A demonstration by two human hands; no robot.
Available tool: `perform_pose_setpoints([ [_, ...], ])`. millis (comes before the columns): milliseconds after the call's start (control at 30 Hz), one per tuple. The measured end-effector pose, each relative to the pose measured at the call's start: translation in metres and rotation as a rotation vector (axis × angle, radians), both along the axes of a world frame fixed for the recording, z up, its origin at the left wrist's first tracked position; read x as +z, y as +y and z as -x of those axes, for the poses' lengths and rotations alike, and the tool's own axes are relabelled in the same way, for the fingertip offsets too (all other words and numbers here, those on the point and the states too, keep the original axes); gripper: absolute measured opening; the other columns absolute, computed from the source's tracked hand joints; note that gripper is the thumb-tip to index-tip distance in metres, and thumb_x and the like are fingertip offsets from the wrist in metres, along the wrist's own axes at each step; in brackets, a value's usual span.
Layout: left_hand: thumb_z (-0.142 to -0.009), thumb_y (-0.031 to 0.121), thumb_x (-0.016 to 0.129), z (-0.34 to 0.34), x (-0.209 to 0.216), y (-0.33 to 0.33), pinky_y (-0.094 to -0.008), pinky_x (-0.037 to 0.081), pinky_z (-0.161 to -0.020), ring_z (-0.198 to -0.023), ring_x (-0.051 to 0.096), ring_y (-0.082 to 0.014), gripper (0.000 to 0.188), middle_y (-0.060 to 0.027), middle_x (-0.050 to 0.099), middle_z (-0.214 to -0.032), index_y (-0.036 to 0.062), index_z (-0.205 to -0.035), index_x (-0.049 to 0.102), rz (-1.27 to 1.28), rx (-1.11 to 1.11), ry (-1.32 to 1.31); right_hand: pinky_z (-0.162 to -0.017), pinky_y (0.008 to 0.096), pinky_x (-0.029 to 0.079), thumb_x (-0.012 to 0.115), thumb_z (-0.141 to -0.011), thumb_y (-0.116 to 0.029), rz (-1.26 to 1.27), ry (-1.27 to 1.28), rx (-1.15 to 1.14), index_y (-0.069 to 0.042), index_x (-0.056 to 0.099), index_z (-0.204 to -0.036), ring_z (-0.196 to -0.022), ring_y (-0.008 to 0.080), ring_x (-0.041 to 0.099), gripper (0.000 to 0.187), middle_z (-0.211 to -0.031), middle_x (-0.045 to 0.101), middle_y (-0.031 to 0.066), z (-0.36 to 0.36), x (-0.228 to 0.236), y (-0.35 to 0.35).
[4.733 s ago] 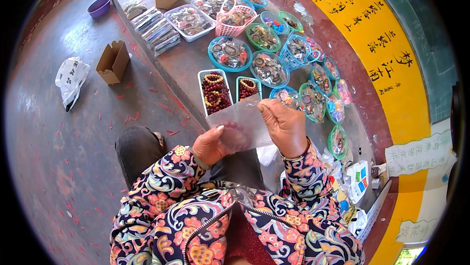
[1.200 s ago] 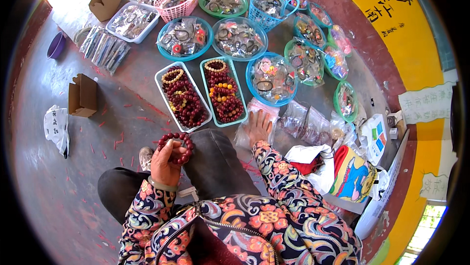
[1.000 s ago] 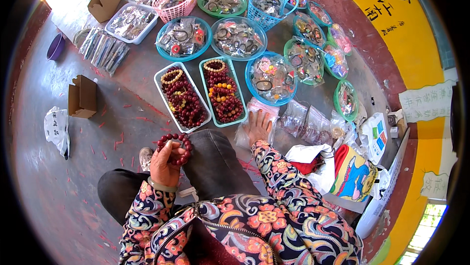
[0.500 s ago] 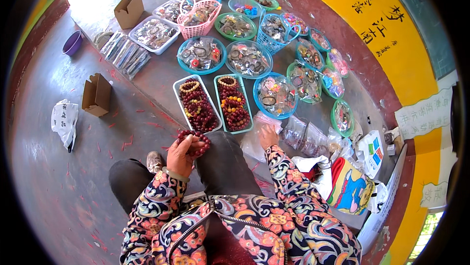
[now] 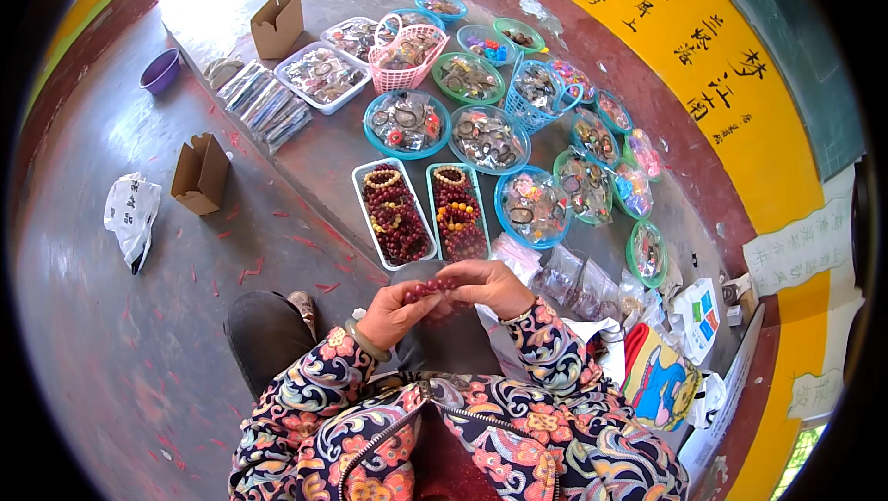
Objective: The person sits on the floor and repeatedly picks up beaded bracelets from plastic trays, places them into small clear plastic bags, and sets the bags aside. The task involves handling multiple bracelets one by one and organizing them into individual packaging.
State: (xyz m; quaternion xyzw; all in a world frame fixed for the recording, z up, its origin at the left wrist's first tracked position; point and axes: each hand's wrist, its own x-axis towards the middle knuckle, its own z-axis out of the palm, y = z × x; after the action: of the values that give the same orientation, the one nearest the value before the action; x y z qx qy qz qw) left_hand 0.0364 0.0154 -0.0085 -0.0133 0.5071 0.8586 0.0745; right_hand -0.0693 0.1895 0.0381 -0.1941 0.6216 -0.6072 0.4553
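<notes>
A dark red bead bracelet (image 5: 429,289) is held over my lap between both hands. My left hand (image 5: 382,318) is closed on one side of it, with a pale bangle round the wrist. My right hand (image 5: 492,285) pinches the other side, fingers bent over the beads. Below the beads lies a blurred reddish, see-through patch that I cannot make out. Just beyond my knee stand a white tray (image 5: 357,173) and a pale green tray (image 5: 483,209), both filled with red bead bracelets and some yellow ones.
Blue and green basins of bagged trinkets, such as this blue basin (image 5: 499,188), spread ahead and right. Clear plastic bags (image 5: 592,290) lie by my right arm. Leftward are a cardboard box (image 5: 201,174), a white plastic bag (image 5: 131,216) and a purple basin (image 5: 160,73).
My right hand has moved left from the plastic bags to the bracelet. My left hand has come right and lower with the bracelet, so the hands now meet over my lap.
</notes>
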Motion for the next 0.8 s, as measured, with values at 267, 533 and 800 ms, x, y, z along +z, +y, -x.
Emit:
perform_pose_setpoints([
  [267, -0.089, 0.014, 0.051, 0.005, -0.017, -0.008, -0.0269, 0.048, -0.074, -0.089, 0.059, -0.0152, 0.021, -0.0072, 0.061, -0.097, 0.0015, -0.105, 0.056, -0.025, 0.349, -0.181, -0.053, 0.0192, 0.045, 0.062, -0.079, -0.010, -0.073, 0.216, -0.335, -0.001, 0.060, -0.097, -0.062, 0.0072, 0.058, 0.019, -0.077, 0.062, 0.0019, 0.088, -0.029, -0.011],
  [533, -0.090, 0.013, 0.049, 0.006, -0.019, -0.012, -0.0257, 0.047, -0.073, -0.085, 0.058, -0.0136, 0.019, -0.0069, 0.061, -0.095, 0.0007, -0.101, 0.058, -0.008, 0.337, -0.196, -0.046, 0.0198, 0.045, 0.061, -0.079, -0.008, -0.207, 0.236, -0.679, 0.000, 0.058, -0.093, -0.060, 0.0104, 0.059, 0.017, -0.074, 0.062, 0.0042, 0.202, -0.126, -0.041],
  [800, -0.089, 0.013, 0.049, 0.005, -0.018, -0.014, -0.0252, 0.048, -0.071, -0.083, 0.059, -0.0134, 0.019, -0.0068, 0.062, -0.093, -0.0001, -0.101, 0.058, 0.004, 0.352, -0.217, -0.040, 0.0273, 0.041, 0.047, -0.087, -0.016, -0.191, -0.409, -1.252, 0.002, 0.051, -0.093, -0.062, 0.0231, 0.060, 0.020, -0.084, 0.061, 0.0148, 0.234, -0.218, -0.037],
])
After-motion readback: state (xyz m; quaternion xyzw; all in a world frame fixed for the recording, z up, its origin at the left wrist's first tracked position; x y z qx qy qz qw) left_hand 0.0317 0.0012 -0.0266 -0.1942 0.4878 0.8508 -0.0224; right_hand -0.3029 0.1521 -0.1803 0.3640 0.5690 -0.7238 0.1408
